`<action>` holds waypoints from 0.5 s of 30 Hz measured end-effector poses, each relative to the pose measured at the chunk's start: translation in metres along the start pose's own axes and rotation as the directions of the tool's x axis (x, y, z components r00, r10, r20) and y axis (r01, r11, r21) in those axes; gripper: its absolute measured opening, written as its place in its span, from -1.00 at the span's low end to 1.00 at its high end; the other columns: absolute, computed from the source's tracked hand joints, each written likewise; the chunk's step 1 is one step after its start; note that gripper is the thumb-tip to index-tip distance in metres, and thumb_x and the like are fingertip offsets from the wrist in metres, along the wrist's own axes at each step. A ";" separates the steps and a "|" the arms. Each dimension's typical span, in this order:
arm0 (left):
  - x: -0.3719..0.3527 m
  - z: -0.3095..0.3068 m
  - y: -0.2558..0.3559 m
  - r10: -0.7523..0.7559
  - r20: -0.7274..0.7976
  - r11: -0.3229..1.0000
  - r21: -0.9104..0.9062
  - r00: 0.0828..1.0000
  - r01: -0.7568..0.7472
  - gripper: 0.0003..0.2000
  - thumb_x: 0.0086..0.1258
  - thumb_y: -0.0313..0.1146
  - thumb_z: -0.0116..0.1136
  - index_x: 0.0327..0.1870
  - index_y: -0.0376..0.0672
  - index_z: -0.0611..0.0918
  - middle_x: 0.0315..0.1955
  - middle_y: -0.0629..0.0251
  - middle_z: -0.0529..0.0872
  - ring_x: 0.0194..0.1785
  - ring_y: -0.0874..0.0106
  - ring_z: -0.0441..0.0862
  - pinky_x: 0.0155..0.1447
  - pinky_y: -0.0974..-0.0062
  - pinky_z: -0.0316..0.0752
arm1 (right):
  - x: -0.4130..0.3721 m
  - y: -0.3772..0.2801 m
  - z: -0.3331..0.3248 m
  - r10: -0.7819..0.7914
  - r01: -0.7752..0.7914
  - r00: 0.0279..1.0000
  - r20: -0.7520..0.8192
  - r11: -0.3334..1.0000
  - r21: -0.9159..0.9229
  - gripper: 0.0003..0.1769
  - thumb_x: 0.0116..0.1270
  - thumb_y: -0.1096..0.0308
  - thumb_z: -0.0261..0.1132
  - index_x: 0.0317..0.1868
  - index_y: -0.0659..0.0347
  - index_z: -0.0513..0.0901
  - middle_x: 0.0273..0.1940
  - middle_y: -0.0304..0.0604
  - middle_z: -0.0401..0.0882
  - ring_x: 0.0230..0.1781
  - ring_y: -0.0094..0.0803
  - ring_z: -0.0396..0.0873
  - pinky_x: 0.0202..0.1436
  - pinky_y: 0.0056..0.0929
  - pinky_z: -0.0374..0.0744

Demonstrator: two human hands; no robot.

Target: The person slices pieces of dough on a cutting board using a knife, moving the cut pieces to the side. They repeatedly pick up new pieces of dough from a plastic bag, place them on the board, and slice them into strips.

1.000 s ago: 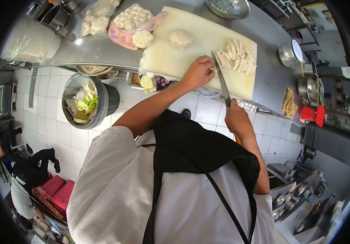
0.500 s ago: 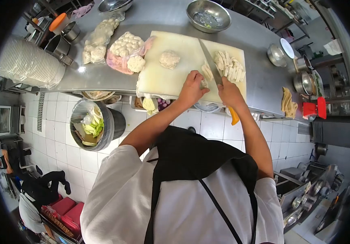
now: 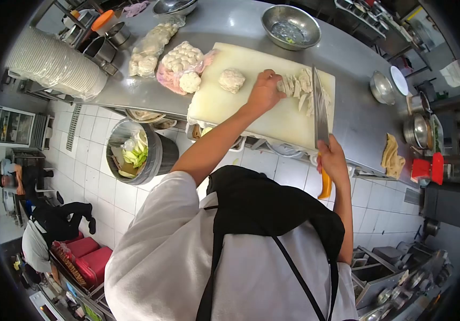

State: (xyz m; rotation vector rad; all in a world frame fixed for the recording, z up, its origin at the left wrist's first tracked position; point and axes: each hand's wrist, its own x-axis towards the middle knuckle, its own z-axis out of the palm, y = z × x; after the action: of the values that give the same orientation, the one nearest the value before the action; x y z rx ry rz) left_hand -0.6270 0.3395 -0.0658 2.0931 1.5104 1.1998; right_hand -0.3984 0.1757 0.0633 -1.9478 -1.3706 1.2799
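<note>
My left hand (image 3: 266, 92) is over the white cutting board (image 3: 216, 109), fingers curled around the left end of some pale slices (image 3: 289, 84). More pale cut strips (image 3: 305, 83) lie in a loose pile just to the right. In my right hand (image 3: 334, 160) is a large kitchen knife (image 3: 321, 115) by its yellow handle, at the board's right front edge. Its blade points away from me, alongside the pile and partly covering it. A whole pale, lumpy round piece (image 3: 232, 80) sits on the board, left of my left hand.
Left of the board are a pink bag of white lumpy produce (image 3: 183, 59) and a clear bag (image 3: 150, 53). A metal bowl (image 3: 290, 27) stands behind it. A yellow cloth (image 3: 393, 156) lies at right. A waste bin (image 3: 128, 155) with green scraps stands on the floor.
My right hand has drawn the knife right and toward me, away from my left hand. My left hand has moved forward on the board, and the slices beside it now lie against the pile.
</note>
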 end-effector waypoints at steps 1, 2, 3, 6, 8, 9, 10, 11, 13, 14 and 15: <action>-0.002 -0.021 0.002 0.015 -0.018 0.995 0.102 1.000 -0.013 -0.43 0.07 -0.23 0.61 0.16 -0.14 0.70 0.23 0.02 0.58 0.27 0.03 0.51 0.33 0.10 0.43 | -0.007 0.008 -0.003 0.002 -0.002 1.000 0.017 1.000 0.013 -0.78 0.61 0.24 0.12 -0.09 0.25 0.47 -0.55 -0.17 0.47 -0.70 -0.45 0.47 -0.63 -0.37 0.47; -0.002 -0.042 0.003 0.036 -0.028 0.979 0.202 0.999 -0.030 -0.40 0.06 -0.19 0.62 0.18 -0.09 0.71 0.27 0.02 0.56 0.33 0.03 0.47 0.38 0.07 0.39 | -0.013 0.016 -0.006 0.022 -0.024 0.998 0.062 0.999 0.028 -0.77 0.61 0.22 0.13 -0.10 0.24 0.48 -0.55 -0.19 0.47 -0.69 -0.47 0.46 -0.63 -0.39 0.46; -0.001 -0.063 0.002 -0.056 0.010 0.953 0.300 0.998 0.050 -0.35 0.01 -0.09 0.63 0.21 0.03 0.71 0.32 0.04 0.53 0.42 0.01 0.37 0.44 -0.06 0.29 | -0.021 0.023 -0.009 0.045 -0.050 0.993 0.107 0.998 0.046 -0.77 0.62 0.21 0.14 -0.10 0.22 0.48 -0.55 -0.20 0.46 -0.69 -0.48 0.46 -0.62 -0.41 0.46; -0.001 -0.110 -0.009 -0.276 0.144 0.863 0.472 0.950 0.179 -0.25 -0.02 -0.08 0.59 0.32 0.02 0.64 0.39 -0.01 0.44 0.44 -0.02 0.35 0.44 -0.08 0.29 | -0.033 0.048 -0.007 0.095 -0.112 0.970 0.223 0.992 0.066 -0.74 0.62 0.16 0.16 -0.12 0.19 0.50 -0.55 -0.24 0.45 -0.67 -0.50 0.45 -0.60 -0.44 0.46; 0.003 -0.122 -0.035 -0.310 0.231 0.887 0.420 0.922 0.194 -0.27 0.00 -0.14 0.56 0.32 -0.04 0.63 0.32 -0.05 0.52 0.39 -0.04 0.44 0.40 -0.01 0.40 | -0.036 0.056 -0.003 0.110 -0.134 0.949 0.294 0.989 0.062 -0.72 0.61 0.15 0.16 -0.15 0.20 0.50 -0.54 -0.25 0.45 -0.64 -0.51 0.45 -0.56 -0.45 0.47; 0.006 -0.125 -0.048 -0.292 0.252 0.915 0.354 0.923 0.193 -0.28 0.00 -0.16 0.54 0.31 -0.07 0.63 0.28 -0.07 0.55 0.36 -0.04 0.48 0.38 0.02 0.45 | -0.035 0.059 0.001 0.096 -0.123 0.951 0.295 0.990 0.075 -0.72 0.60 0.16 0.16 -0.16 0.21 0.50 -0.54 -0.25 0.45 -0.64 -0.50 0.45 -0.56 -0.44 0.47; 0.008 -0.129 -0.046 -0.274 0.273 0.938 0.286 0.922 0.194 -0.29 0.01 -0.18 0.53 0.31 -0.10 0.63 0.24 -0.09 0.58 0.32 -0.05 0.52 0.35 0.06 0.50 | -0.035 0.064 0.005 0.084 -0.114 0.952 0.295 0.990 0.086 -0.72 0.60 0.16 0.16 -0.17 0.22 0.49 -0.55 -0.24 0.45 -0.64 -0.50 0.45 -0.55 -0.43 0.48; 0.009 -0.130 -0.043 -0.284 0.229 0.925 0.320 0.931 0.203 -0.30 0.01 -0.20 0.52 0.30 -0.12 0.63 0.21 -0.10 0.60 0.29 -0.05 0.54 0.34 0.09 0.51 | -0.034 0.067 0.008 0.071 -0.103 0.953 0.295 0.990 0.095 -0.72 0.59 0.17 0.16 -0.18 0.24 0.49 -0.55 -0.24 0.44 -0.64 -0.49 0.45 -0.55 -0.42 0.48; 0.008 -0.133 -0.034 -0.300 0.135 0.894 0.386 0.944 0.228 -0.33 0.03 -0.25 0.50 0.27 -0.17 0.63 0.13 -0.12 0.64 0.22 -0.06 0.59 0.31 0.16 0.55 | -0.034 0.066 0.012 0.048 -0.074 0.956 0.288 0.994 0.081 -0.72 0.57 0.18 0.16 -0.19 0.25 0.49 -0.55 -0.22 0.45 -0.64 -0.47 0.47 -0.54 -0.39 0.49; 0.011 -0.132 -0.044 -0.277 0.109 0.896 0.388 0.955 0.216 -0.33 0.04 -0.26 0.50 0.29 -0.15 0.62 0.13 -0.11 0.63 0.22 -0.06 0.59 0.32 0.15 0.54 | -0.033 0.065 0.013 0.037 -0.060 0.958 0.283 0.995 0.074 -0.72 0.57 0.19 0.16 -0.19 0.26 0.49 -0.55 -0.21 0.46 -0.64 -0.46 0.47 -0.54 -0.38 0.50; 0.013 -0.129 -0.062 -0.255 0.086 0.898 0.390 0.963 0.203 -0.33 0.05 -0.28 0.50 0.30 -0.12 0.61 0.13 -0.10 0.63 0.22 -0.06 0.59 0.32 0.13 0.54 | -0.033 0.064 0.014 0.038 -0.054 0.960 0.278 0.997 0.049 -0.72 0.57 0.18 0.16 -0.19 0.27 0.49 -0.54 -0.20 0.47 -0.63 -0.45 0.48 -0.54 -0.37 0.51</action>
State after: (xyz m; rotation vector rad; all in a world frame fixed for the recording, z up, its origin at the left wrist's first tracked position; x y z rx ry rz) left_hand -0.7634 0.3474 -0.0212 2.0886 1.9836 0.7078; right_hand -0.3814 0.1173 0.0220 -1.8242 -1.4058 1.6462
